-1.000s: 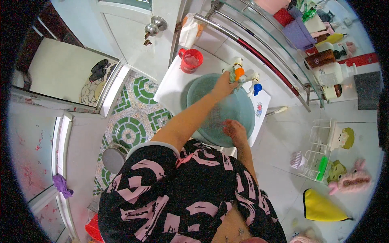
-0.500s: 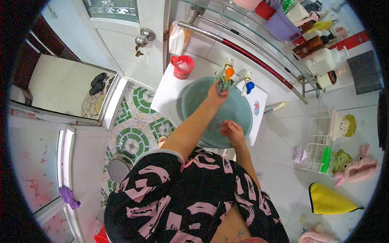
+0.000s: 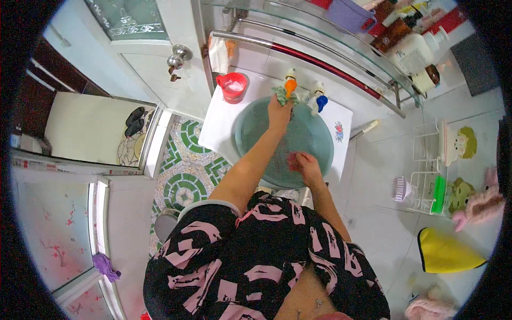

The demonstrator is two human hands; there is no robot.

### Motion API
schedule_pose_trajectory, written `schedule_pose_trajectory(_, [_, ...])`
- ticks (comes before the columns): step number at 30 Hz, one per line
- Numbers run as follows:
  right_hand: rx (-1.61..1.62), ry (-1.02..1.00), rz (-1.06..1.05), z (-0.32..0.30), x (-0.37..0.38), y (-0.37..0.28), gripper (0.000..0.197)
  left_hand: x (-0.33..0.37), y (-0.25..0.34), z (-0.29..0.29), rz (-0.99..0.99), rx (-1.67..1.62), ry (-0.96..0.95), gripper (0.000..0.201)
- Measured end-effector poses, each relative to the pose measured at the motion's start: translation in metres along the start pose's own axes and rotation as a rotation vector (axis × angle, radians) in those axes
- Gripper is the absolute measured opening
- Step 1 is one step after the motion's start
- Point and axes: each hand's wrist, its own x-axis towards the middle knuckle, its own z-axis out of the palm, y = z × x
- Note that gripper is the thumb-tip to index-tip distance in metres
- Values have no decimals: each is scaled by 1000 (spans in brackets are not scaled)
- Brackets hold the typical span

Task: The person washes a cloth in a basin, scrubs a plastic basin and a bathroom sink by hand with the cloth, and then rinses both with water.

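Note:
A wide grey-green basin [image 3: 250, 120] sits in the white sink [image 3: 216, 130]. My left hand [image 3: 279, 113] reaches over its far edge with the fingers closed on a green-and-white patterned cloth [image 3: 282, 96], bunched against the tap with the orange handle [image 3: 290, 85]. Some of the cloth lies behind my fingers. Above the near right part of the basin is my right hand [image 3: 308, 168], its fingers curled together. A small reddish patch shows at those fingertips, too blurred to name. The tap with the blue handle [image 3: 321, 103] stands to the right of the orange one.
A red cup [image 3: 232, 88] stands at the sink's far left corner. Metal rails [image 3: 298, 50] and a glass shelf with bottles [image 3: 410, 56] run above the taps. To the right, a white wire rack [image 3: 426, 181] hangs on the tiled wall. A door with a knob [image 3: 180, 55] is at the left.
My left hand has moved a little farther out, closer to the orange-handled tap and the cloth. My right hand stays near the basin's right side. The whole view has shifted slightly.

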Motion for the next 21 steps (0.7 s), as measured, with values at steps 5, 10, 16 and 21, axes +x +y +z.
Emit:
schedule_pose_trajectory(5, [-85,-17,-25,13,-5,-5,25,-3,0,-1,285,403,290,23])
schedule_pose_trajectory(10, [-8,-28,-91,7,-4,-6,24,-27,11,15,-454,-310,126,30])
schedule_pose_trajectory(16, [-82,-7,-92,-4,4,5,24,-50,35,54,-357,-175,-12,40])
schedule_pose_trajectory(21, [-21,-10,-123,6,-1,5,26,-29,-17,78,286,450,111,37])
